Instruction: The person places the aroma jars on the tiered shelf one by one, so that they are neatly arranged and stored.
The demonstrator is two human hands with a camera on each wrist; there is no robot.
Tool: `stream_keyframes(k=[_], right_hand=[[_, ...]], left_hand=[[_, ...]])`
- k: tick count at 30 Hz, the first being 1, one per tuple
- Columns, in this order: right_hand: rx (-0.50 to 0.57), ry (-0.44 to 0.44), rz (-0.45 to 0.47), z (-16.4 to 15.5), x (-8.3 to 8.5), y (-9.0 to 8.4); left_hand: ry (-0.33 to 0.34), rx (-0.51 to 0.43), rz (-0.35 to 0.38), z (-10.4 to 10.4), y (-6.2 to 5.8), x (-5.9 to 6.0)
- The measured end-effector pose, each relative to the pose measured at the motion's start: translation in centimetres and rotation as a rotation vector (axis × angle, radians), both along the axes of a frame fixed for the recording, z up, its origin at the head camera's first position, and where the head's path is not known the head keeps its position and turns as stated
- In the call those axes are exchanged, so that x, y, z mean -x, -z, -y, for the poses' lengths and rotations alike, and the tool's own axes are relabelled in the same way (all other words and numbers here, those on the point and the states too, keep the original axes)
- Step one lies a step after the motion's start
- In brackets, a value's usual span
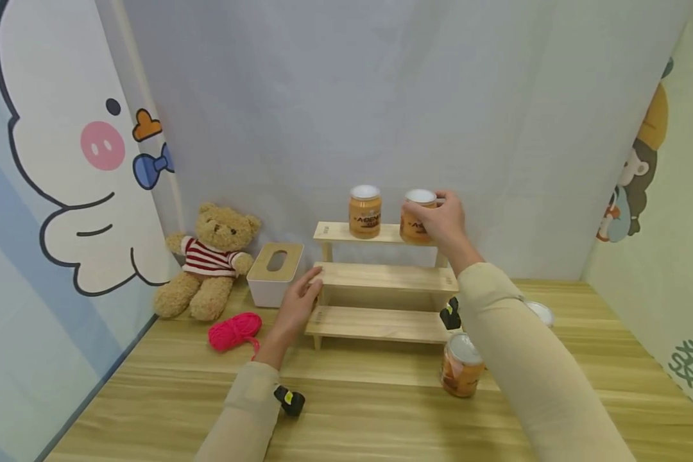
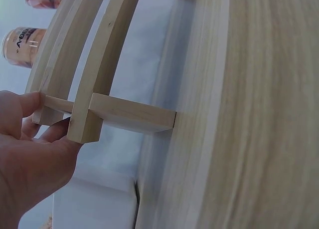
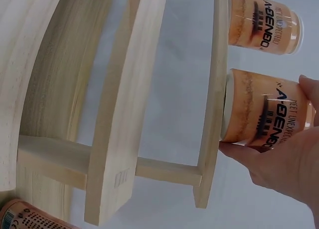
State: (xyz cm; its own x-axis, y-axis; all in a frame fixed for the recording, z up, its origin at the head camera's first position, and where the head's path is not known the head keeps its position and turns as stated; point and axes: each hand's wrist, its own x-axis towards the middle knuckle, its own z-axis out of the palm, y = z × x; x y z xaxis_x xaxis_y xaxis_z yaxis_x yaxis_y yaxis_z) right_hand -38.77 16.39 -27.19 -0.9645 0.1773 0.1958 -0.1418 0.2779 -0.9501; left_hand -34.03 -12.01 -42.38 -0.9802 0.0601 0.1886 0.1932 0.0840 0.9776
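My right hand (image 1: 447, 223) grips an orange can (image 3: 259, 109) with a white lid, thumb on one side and fingers on the other. Its base is right at the top step of a three-step wooden shelf (image 1: 381, 276). To its left, a matching can (image 1: 365, 217) stands upright on that step. At the shelf's left end, my left hand (image 2: 37, 154) holds the wood, its thumb and fingers around the ends of the steps. Both lower steps are bare. In front of the shelf's right end stands another orange can (image 1: 461, 372) on the table.
Another can's lid (image 1: 541, 313) shows behind my right sleeve. Left of the shelf are a tissue box (image 1: 268, 289) with a wooden lid, a teddy bear (image 1: 210, 263) in a striped shirt and pink yarn (image 1: 235, 332). A grey curtain (image 1: 381, 96) hangs behind the table (image 1: 369, 410).
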Motion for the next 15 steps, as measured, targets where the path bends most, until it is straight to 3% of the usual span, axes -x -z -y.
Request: stream_keyframes(k=[8,15], right_hand=[[-0.058,0.013,0.004,0.6,0.8,0.0],[-0.047,0.061,-0.015,1.0,1.5,0.3]], left_hand=[[0.007,-0.003,-0.004,0.1,-0.2,0.0],[0.002,0.002,-0.037,0.1,0.0,-0.2]])
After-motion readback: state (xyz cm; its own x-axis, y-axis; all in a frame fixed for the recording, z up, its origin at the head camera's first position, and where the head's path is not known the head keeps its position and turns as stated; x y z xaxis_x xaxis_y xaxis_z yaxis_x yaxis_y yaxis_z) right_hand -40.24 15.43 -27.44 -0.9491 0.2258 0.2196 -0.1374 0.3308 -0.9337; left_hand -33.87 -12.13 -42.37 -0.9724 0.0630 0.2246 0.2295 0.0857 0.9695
